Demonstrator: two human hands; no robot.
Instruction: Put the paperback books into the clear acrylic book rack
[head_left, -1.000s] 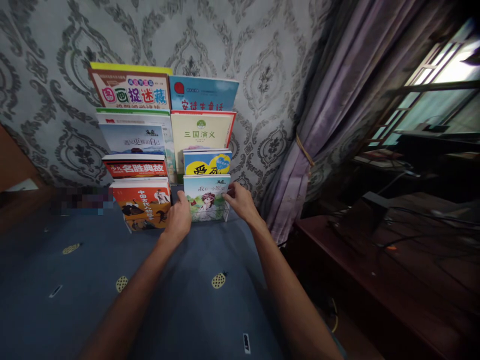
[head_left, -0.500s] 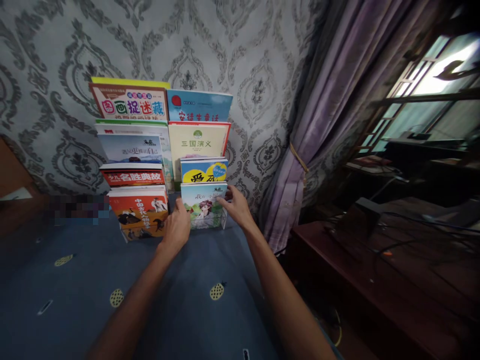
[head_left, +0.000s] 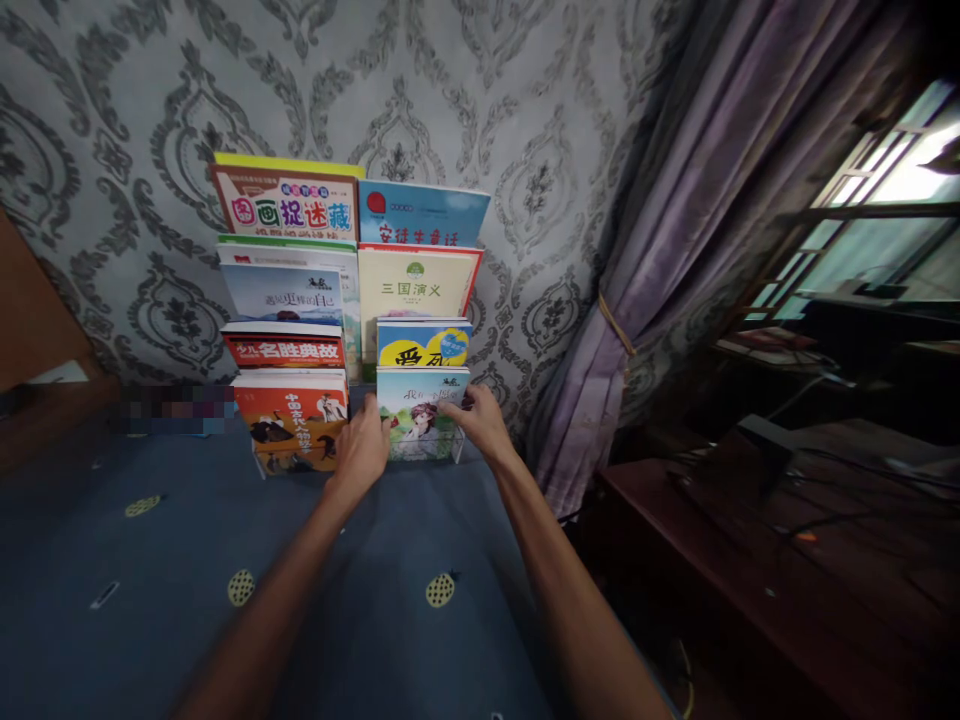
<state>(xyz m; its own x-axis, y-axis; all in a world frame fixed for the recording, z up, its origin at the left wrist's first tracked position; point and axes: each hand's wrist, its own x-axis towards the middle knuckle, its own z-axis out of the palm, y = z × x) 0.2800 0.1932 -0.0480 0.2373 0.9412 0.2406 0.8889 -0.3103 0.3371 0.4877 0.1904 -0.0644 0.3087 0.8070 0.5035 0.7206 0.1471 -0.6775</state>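
Observation:
A light blue and green book (head_left: 421,425) with a drawn figure on its cover stands at the front right of a tiered rack (head_left: 459,452). My left hand (head_left: 364,440) has its fingers bent round the book's left edge, beside an orange book (head_left: 289,425). On the right edge, my right hand (head_left: 480,418) pinches the same book, thumb in front and fingers behind. Directly behind it rises a blue and yellow book (head_left: 424,343). The fingertips behind the cover are partly hidden.
Further back stand a cream book (head_left: 414,280), a blue book (head_left: 427,208) and a brown picture book (head_left: 289,205). The rack rests on dark blue cloth (head_left: 375,610) against patterned wallpaper. A purple curtain (head_left: 592,400) and a dark red desk (head_left: 720,560) with cables lie right.
My view has turned a little left, so the rack and books appear further right. Both hands stay at the sides of the front book.

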